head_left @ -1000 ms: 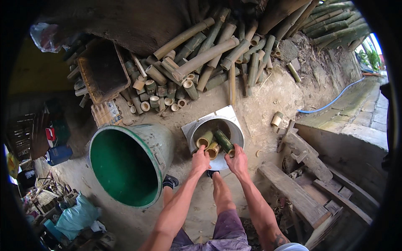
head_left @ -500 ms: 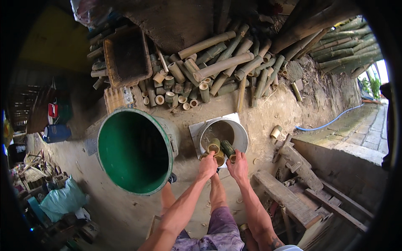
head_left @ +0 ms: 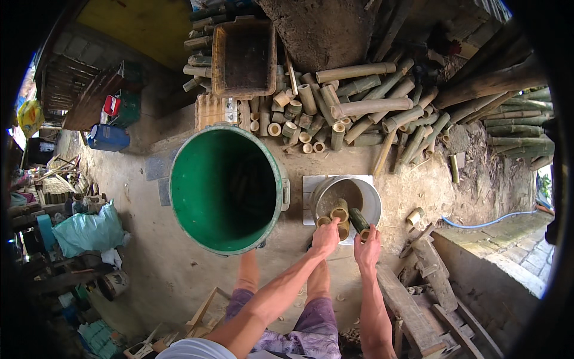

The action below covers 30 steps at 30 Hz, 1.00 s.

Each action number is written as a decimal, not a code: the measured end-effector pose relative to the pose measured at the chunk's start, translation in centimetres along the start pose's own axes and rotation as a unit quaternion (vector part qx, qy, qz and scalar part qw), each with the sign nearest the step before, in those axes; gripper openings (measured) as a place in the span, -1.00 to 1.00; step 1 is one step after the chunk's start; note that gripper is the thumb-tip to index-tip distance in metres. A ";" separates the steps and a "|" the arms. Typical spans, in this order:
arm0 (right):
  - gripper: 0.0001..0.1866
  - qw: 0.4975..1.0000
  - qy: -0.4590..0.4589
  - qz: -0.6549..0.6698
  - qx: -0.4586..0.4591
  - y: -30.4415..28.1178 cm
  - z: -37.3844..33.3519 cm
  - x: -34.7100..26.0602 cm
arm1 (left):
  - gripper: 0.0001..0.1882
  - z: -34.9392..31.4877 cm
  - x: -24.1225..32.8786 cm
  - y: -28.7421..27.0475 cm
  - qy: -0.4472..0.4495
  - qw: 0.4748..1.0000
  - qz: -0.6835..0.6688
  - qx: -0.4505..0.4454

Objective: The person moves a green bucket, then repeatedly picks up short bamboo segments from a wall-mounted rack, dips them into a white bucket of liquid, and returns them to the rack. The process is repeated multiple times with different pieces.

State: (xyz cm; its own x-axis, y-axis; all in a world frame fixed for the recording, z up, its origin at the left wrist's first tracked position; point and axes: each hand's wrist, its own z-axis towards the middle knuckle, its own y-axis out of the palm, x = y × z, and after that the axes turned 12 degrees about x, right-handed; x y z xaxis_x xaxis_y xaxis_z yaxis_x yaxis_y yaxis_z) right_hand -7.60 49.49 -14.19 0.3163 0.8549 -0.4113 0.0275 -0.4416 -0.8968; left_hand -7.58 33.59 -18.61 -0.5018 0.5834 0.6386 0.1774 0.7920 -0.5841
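My left hand (head_left: 326, 240) is closed on several short bamboo sections (head_left: 339, 210), bunched with their open round ends showing. They are held over the near rim of a white bucket (head_left: 373, 206) that has a murky brown inside. Close beside them, a darker green bamboo section (head_left: 358, 221) is gripped in my right hand (head_left: 367, 246), tilted with its open end toward me. My fingers partly cover the pieces, so their exact number is hidden. A large bin with a green inside (head_left: 203, 191) stands to the left of the bucket; its bottom is dark, with faint long shapes in it.
Cut bamboo lengths (head_left: 373, 106) lie piled beyond the bucket, next to a dirty rectangular tray (head_left: 244, 27). At right are a wooden bench (head_left: 412, 311), a lone bamboo section (head_left: 415, 216) and a blue hose (head_left: 490, 223). A pale green plastic bag (head_left: 89, 230) sits at left.
The view has turned left, so the bin, bucket and pile appear farther right. Both hands still hold the bamboo sections at the bucket's near rim.
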 end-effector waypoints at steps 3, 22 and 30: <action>-0.41 0.999 0.008 -0.006 -0.031 0.1 0.5 0.3 | -0.59 0.2 0.1 -0.1 0.013 1.000 0.007 -0.013; -0.44 1.000 -0.011 0.005 -0.003 1.5 1.5 3.0 | -0.69 1.2 -0.4 2.7 0.031 0.998 -0.041 0.021; -0.48 1.000 0.024 0.013 0.006 1.9 1.0 3.3 | -0.68 0.5 -0.4 2.0 0.069 0.997 0.021 0.031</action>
State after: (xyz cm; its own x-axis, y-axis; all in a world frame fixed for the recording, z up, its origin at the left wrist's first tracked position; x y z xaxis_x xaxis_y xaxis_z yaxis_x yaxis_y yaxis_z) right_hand -7.49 51.72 -17.40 0.3626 0.8289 -0.4259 0.0072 -0.4595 -0.8882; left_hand -7.44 34.90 -20.29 -0.3731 0.6389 0.6728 0.1420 0.7559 -0.6391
